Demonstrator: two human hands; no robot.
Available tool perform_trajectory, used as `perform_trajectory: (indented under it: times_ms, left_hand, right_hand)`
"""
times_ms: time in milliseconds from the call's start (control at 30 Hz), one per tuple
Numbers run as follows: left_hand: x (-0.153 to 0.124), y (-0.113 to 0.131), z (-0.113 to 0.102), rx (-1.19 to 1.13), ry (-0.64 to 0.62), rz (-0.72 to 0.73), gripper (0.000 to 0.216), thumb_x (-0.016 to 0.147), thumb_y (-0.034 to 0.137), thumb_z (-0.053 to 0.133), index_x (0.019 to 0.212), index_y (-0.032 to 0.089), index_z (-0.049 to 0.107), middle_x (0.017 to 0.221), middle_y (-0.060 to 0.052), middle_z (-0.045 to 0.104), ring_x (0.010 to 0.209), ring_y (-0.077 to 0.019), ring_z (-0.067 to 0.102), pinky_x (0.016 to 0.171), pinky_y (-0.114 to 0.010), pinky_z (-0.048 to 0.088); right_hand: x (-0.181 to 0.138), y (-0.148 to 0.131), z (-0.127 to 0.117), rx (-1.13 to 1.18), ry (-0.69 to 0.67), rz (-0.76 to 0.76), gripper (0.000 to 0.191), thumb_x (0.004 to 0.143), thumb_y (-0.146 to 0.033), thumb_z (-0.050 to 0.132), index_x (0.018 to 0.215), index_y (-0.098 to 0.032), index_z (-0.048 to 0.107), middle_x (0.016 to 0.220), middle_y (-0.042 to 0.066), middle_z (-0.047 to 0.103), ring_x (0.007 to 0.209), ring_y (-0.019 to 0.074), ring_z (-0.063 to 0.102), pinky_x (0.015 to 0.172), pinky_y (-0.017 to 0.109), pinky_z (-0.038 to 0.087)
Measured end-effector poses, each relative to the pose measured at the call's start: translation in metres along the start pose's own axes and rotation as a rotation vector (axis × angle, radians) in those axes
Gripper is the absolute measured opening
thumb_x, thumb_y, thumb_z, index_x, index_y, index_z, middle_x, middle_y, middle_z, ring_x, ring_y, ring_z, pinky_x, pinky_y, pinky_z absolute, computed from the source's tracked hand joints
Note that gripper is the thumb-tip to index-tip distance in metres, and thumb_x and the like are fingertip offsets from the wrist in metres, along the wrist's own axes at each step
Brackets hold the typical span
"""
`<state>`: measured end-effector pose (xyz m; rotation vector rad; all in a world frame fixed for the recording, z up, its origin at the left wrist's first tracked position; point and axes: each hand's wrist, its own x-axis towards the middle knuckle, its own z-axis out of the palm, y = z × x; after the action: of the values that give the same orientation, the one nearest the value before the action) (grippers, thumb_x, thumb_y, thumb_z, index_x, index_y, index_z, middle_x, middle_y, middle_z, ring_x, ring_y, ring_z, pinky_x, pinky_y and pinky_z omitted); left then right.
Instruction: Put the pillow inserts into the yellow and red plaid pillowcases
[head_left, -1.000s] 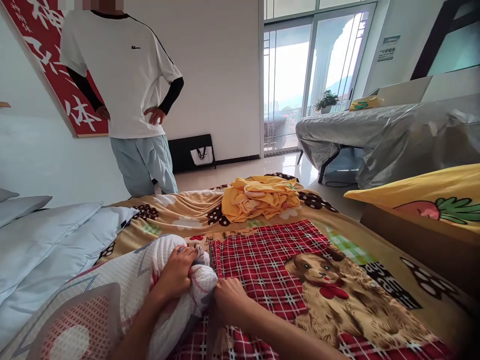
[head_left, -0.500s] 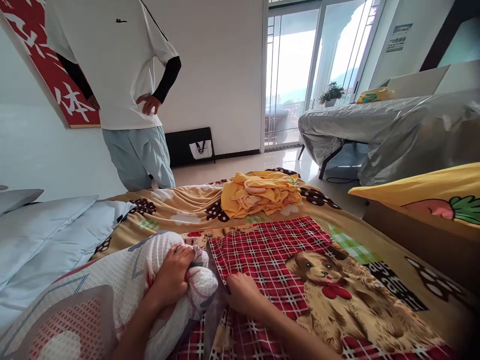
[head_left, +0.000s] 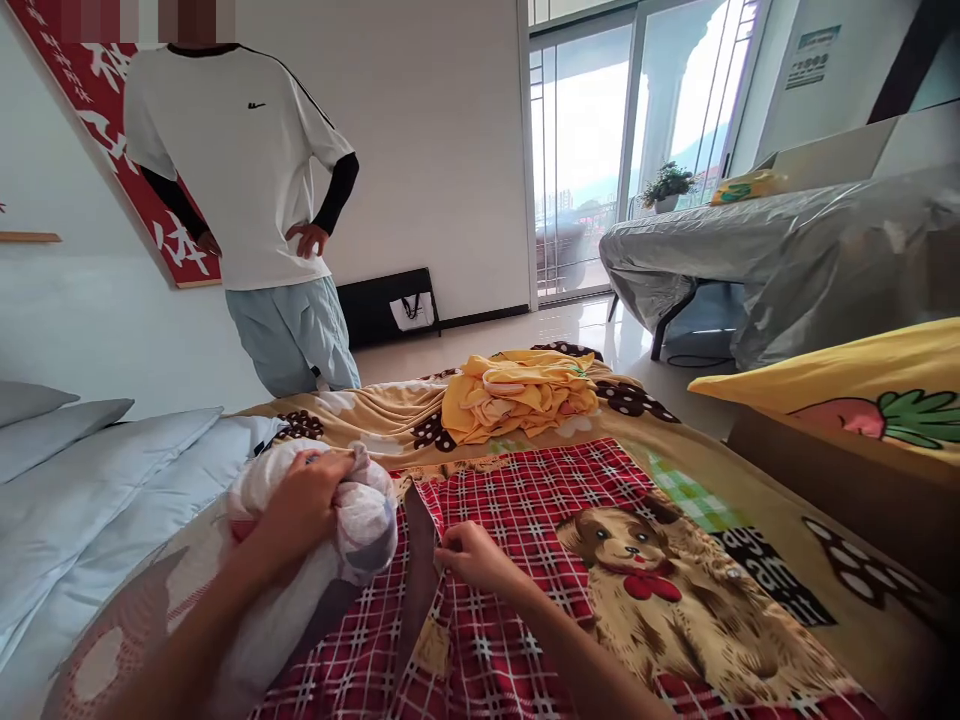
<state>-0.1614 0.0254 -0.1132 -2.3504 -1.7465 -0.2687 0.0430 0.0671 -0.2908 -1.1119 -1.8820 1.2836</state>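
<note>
Bedding fills the near half of the room we look across, topped by a red plaid blanket (head_left: 525, 500) with a puppy printed on it. Our left hand (head_left: 300, 500) is clenched around a bunched white cover (head_left: 364, 520), gripping its rounded far end just off the plaid blanket's left edge. The rest of the cover trails back along our forearm, so its long axis runs from near to far. Our right hand (head_left: 469, 555) rests on the plaid blanket itself, thumb and fingers pinched on that same left edge, which is turned up to show a grey underside (head_left: 418, 575). The hands are apart. The raised edge stands between them, and the cover is wholly on the left hand's side of it.

Past the plaid blanket's far edge lies a tan flowered blanket (head_left: 360, 420) with a heap of yellow cloth (head_left: 517, 395) on it. To the plaid blanket's left spreads a pale grey quilt (head_left: 90, 480), and to its right sits a yellow pillow (head_left: 847, 385) with a carrot picture. Well beyond the far edge a person in a white shirt (head_left: 247, 170) stands with hands on hips, and plastic-covered furniture (head_left: 787, 250) stands by the glass doors (head_left: 600, 150).
</note>
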Motion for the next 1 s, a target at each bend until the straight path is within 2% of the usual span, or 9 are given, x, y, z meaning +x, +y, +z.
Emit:
perform_trajectory:
  times_ms: [100, 167, 233, 400, 500, 600, 733, 867, 1000]
  left_hand:
    - [0.005, 0.014, -0.046, -0.067, 0.165, 0.013, 0.017, 0.078, 0.022, 0.041, 0.081, 0.017, 0.057, 0.084, -0.005, 0.065, 0.083, -0.0211, 0.057, 0.084, -0.038, 0.04]
    - [0.011, 0.026, -0.049, -0.137, 0.124, 0.028, 0.013, 0.079, 0.025, 0.043, 0.074, 0.019, 0.054, 0.079, -0.004, 0.064, 0.075, -0.0186, 0.055, 0.077, -0.035, 0.04]
    - [0.016, 0.037, -0.029, -0.151, 0.004, 0.038, 0.015, 0.082, 0.026, 0.044, 0.077, 0.019, 0.056, 0.084, -0.005, 0.065, 0.079, -0.0193, 0.056, 0.08, -0.035, 0.041]
    - [0.024, 0.052, 0.049, -0.007, -0.232, 0.114, 0.024, 0.085, 0.018, 0.038, 0.088, 0.018, 0.061, 0.096, -0.009, 0.068, 0.096, -0.0246, 0.06, 0.094, -0.046, 0.037]
    - [0.028, 0.055, 0.077, 0.065, -0.322, 0.166, 0.024, 0.08, 0.013, 0.039, 0.086, 0.016, 0.062, 0.095, -0.011, 0.068, 0.1, -0.029, 0.06, 0.095, -0.052, 0.036]
    - [0.032, 0.061, 0.092, 0.065, -0.326, 0.171, 0.029, 0.074, 0.012, 0.043, 0.096, 0.013, 0.062, 0.103, -0.015, 0.067, 0.106, -0.0315, 0.058, 0.097, -0.054, 0.036]
    - [0.035, 0.064, 0.102, 0.059, -0.349, 0.206, 0.047, 0.069, 0.018, 0.053, 0.115, 0.008, 0.056, 0.121, -0.02, 0.059, 0.119, -0.0319, 0.051, 0.108, -0.051, 0.029]
    - [0.037, 0.06, 0.103, -0.029, -0.358, 0.21, 0.051, 0.063, 0.02, 0.06, 0.113, 0.012, 0.058, 0.119, -0.017, 0.06, 0.117, -0.0315, 0.052, 0.113, -0.051, 0.024]
    - [0.042, 0.066, 0.111, -0.142, -0.319, 0.168, 0.049, 0.064, 0.022, 0.063, 0.113, 0.015, 0.059, 0.126, -0.017, 0.058, 0.125, -0.0336, 0.046, 0.115, -0.052, 0.021]
  right_hand:
    - [0.002, 0.002, 0.005, 0.036, -0.004, 0.006, 0.023, 0.071, -0.011, 0.055, 0.05, -0.016, 0.046, 0.047, -0.007, 0.039, 0.051, 0.0073, 0.035, 0.05, 0.021, 0.024]
    - [0.003, 0.002, 0.007, 0.073, 0.009, 0.008, 0.021, 0.07, -0.013, 0.054, 0.051, -0.016, 0.047, 0.047, -0.006, 0.04, 0.051, 0.0073, 0.035, 0.05, 0.021, 0.024]
    - [0.004, 0.002, 0.006, 0.117, 0.034, 0.005, 0.019, 0.07, -0.015, 0.053, 0.051, -0.016, 0.048, 0.048, -0.006, 0.041, 0.051, 0.0074, 0.036, 0.049, 0.021, 0.024]
    - [0.0, -0.001, -0.011, 0.206, 0.159, -0.003, 0.019, 0.065, -0.019, 0.048, 0.048, -0.019, 0.04, 0.046, -0.006, 0.034, 0.048, 0.0074, 0.03, 0.048, 0.023, 0.02]
    - [-0.003, -0.006, -0.024, 0.275, 0.192, -0.02, 0.019, 0.069, -0.029, 0.047, 0.054, -0.02, 0.042, 0.046, -0.006, 0.035, 0.046, 0.0082, 0.031, 0.047, 0.023, 0.022]
    - [-0.005, -0.012, -0.029, 0.427, 0.153, -0.104, 0.024, 0.069, -0.038, 0.053, 0.057, -0.02, 0.044, 0.05, -0.006, 0.036, 0.049, 0.0081, 0.031, 0.048, 0.023, 0.023]
    - [-0.011, -0.021, -0.026, 0.552, 0.13, -0.224, 0.03, 0.07, -0.04, 0.06, 0.057, -0.019, 0.042, 0.055, -0.006, 0.035, 0.054, 0.0079, 0.029, 0.05, 0.023, 0.023]
    - [-0.02, -0.033, -0.026, 0.592, 0.089, -0.296, 0.031, 0.079, -0.044, 0.058, 0.065, -0.019, 0.046, 0.057, -0.006, 0.037, 0.054, 0.0086, 0.03, 0.05, 0.023, 0.024]
    - [-0.023, -0.038, -0.023, 0.618, 0.084, -0.333, 0.03, 0.079, -0.046, 0.061, 0.073, -0.019, 0.05, 0.063, -0.005, 0.042, 0.058, 0.0097, 0.035, 0.054, 0.023, 0.029]
